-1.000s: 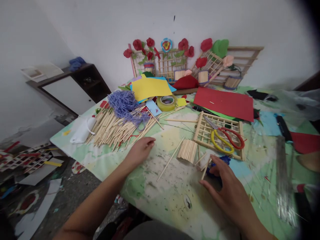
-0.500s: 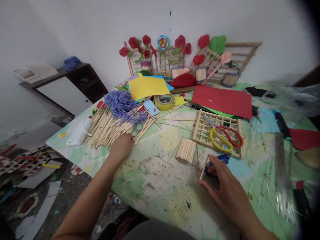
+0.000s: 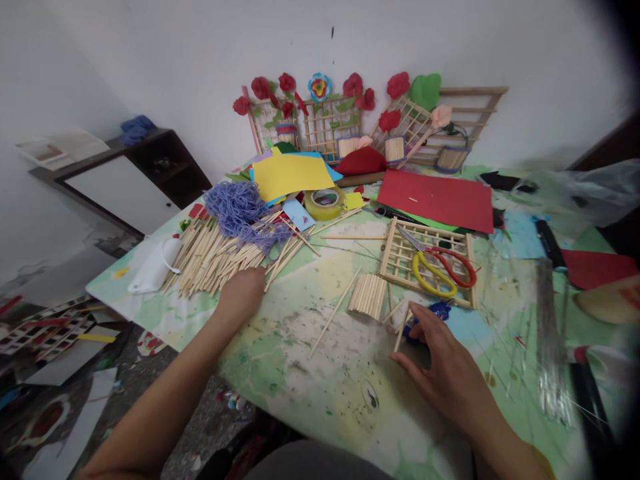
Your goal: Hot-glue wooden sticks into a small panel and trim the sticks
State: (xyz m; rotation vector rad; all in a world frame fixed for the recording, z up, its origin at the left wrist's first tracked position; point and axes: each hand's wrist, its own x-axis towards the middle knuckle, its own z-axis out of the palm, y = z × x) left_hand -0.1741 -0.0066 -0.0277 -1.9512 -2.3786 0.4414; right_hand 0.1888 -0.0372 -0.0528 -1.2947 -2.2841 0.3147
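My left hand [image 3: 243, 293] lies at the near edge of a pile of thin wooden sticks [image 3: 200, 257]. Its fingers are turned away beneath the back of the hand, so what they grip, if anything, is hidden. Between the thumb and index finger of my right hand [image 3: 437, 353] a short wooden stick [image 3: 401, 330] is held by its ends. Just behind those fingers is a dark blue object [image 3: 440, 311], partly covered. A small panel of sticks laid side by side [image 3: 367, 297] lies left of that hand, with a longer single stick [image 3: 334, 313] beside it.
Scissors [image 3: 435, 272] with yellow and red handles rest on a wooden lattice [image 3: 393, 257]. Purple yarn [image 3: 235, 207] tops the stick pile. Tape [image 3: 324, 203], yellow paper [image 3: 293, 177] and red paper [image 3: 435, 200] lie farther back. Lattices with paper flowers [image 3: 333, 127] lean on the wall.
The view has shifted slightly, moving the scene a little leftward. Both hands keep nearly the same pose, and the short stick stays in my right hand.
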